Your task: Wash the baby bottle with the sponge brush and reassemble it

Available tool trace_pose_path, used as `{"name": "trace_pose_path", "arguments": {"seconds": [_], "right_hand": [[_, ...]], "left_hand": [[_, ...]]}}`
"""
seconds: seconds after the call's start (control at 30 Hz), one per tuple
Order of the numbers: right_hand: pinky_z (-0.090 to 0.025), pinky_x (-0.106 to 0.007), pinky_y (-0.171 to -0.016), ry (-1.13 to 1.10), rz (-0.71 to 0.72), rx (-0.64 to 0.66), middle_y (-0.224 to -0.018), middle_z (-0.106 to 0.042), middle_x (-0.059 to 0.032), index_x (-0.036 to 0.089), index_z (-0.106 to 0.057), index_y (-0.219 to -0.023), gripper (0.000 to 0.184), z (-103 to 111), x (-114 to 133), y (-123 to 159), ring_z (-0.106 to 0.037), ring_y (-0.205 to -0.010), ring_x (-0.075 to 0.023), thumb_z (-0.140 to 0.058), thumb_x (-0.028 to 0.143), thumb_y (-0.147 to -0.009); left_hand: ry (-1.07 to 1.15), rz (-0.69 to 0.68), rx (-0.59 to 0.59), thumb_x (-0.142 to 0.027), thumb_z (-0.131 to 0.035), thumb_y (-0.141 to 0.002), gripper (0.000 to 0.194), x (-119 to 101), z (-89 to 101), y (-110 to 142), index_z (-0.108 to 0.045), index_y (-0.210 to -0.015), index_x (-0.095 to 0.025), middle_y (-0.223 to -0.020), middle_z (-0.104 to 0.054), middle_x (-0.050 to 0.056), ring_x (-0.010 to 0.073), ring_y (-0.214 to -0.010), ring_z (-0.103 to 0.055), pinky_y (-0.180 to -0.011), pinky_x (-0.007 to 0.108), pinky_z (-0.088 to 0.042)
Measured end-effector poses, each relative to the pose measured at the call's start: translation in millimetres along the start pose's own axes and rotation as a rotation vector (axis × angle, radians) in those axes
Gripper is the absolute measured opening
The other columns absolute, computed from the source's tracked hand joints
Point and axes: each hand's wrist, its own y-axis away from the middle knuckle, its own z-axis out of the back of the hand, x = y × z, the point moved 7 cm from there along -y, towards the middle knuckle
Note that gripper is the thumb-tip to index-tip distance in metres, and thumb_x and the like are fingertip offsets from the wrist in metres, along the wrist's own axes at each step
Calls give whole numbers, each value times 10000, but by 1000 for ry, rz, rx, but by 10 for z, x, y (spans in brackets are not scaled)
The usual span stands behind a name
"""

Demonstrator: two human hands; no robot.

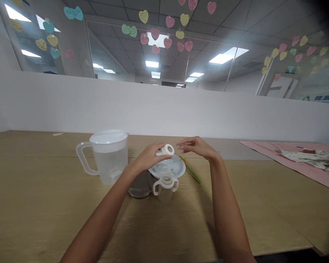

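Note:
My left hand [154,155] grips a white bottle collar ring [168,149], its round opening turned towards me. Just to the right, my right hand [193,146] hovers with its fingertips close together; something small and pale seems to be between them, too small to name. Below both hands lies a white plate [182,171] with clear pieces on it that I cannot make out well. In front of the plate stands a clear baby bottle [165,195], uncapped, with white handles on both sides.
A large clear pitcher [112,160] with a white lid stands left. Beside the bottle sits a dark round dish or lid [140,185]. A green-handled brush [194,173] lies right of the plate. Far right, a pink cloth [265,151] bears several items.

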Motion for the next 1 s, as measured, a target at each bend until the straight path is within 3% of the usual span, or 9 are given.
{"name": "trace_pose_path", "arguments": {"seconds": [0.07, 0.17, 0.3, 0.4, 0.53, 0.7, 0.83, 0.93, 1.0], "right_hand": [[-470, -241, -646, 309, -138, 3, -805, -656, -62, 132, -649, -926, 282, -28, -208, -69, -592, -734, -150, -625, 274, -684], [-431, -195, -617, 724, -345, 145, -822, -658, -40, 144, -652, -875, 253, -204, -497, -170, -590, -743, -143, -650, 150, -622], [-417, -179, -631, 771, -367, 194, -893, -648, -43, 147, -637, -897, 307, -426, -674, -299, -588, -791, -144, -670, 125, -593], [-422, -194, -654, 790, -387, 209, -936, -635, -61, 145, -625, -930, 362, -492, -799, -339, -586, -823, -164, -696, 145, -575], [-426, -216, -688, 794, -392, 198, -987, -615, -83, 142, -615, -947, 398, -522, -894, -366, -576, -866, -188, -715, 178, -563], [-433, -212, -653, 725, -363, 168, -898, -639, -63, 140, -621, -919, 412, -550, -883, -381, -590, -799, -179, -730, 141, -521], [-435, -179, -616, 628, -297, 58, -838, -646, -42, 140, -606, -934, 296, -328, -801, -337, -596, -731, -128, -638, 154, -640], [-442, -178, -591, 549, -260, -120, -824, -641, -58, 118, -554, -1015, 275, 67, -813, -241, -595, -689, -105, -482, 169, -755], [-445, -190, -532, 347, -270, -411, -752, -637, -56, 108, -578, -951, 247, 455, -908, -107, -587, -595, -105, -475, 178, -738]], "left_hand": [[-211, 34, 11, -402, -529, -745, 367, 108, -80, 2, -555, -1041, -187, -1110, -523, 65, 202, -985, -515, -866, 307, -400], [-440, 105, 141, -365, -534, -734, 336, 332, -306, 23, -568, -998, -159, -1076, -506, 97, 211, -953, -524, -848, 307, -407], [-558, 200, 336, -348, -548, -706, 413, 605, -575, 91, -541, -1064, -142, -1056, -548, 128, 234, -959, -529, -831, 315, -407], [-559, 254, 424, -355, -534, -695, 369, 728, -678, 147, -586, -987, -136, -970, -610, 137, 253, -909, -560, -763, 323, -429], [-531, 301, 478, -413, -485, -712, 333, 789, -728, 202, -644, -825, -144, -844, -651, 140, 252, -791, -599, -662, 311, -438], [-495, 325, 484, -426, -474, -719, 346, 746, -690, 199, -644, -888, -176, -868, -660, 113, 218, -787, -605, -651, 270, -425], [-469, 383, 293, -447, -474, -716, 382, 594, -280, 106, -617, -959, -190, -939, -653, 97, 221, -809, -603, -648, 269, -416], [-427, 414, -28, -469, -419, -752, 346, 392, 343, 92, -620, -891, -223, -874, -666, 42, 191, -754, -598, -600, 248, -399], [-451, 477, -297, -494, -399, -757, 354, 307, 829, 198, -622, -783, -220, -772, -659, 25, 177, -679, -581, -559, 243, -382]]}}
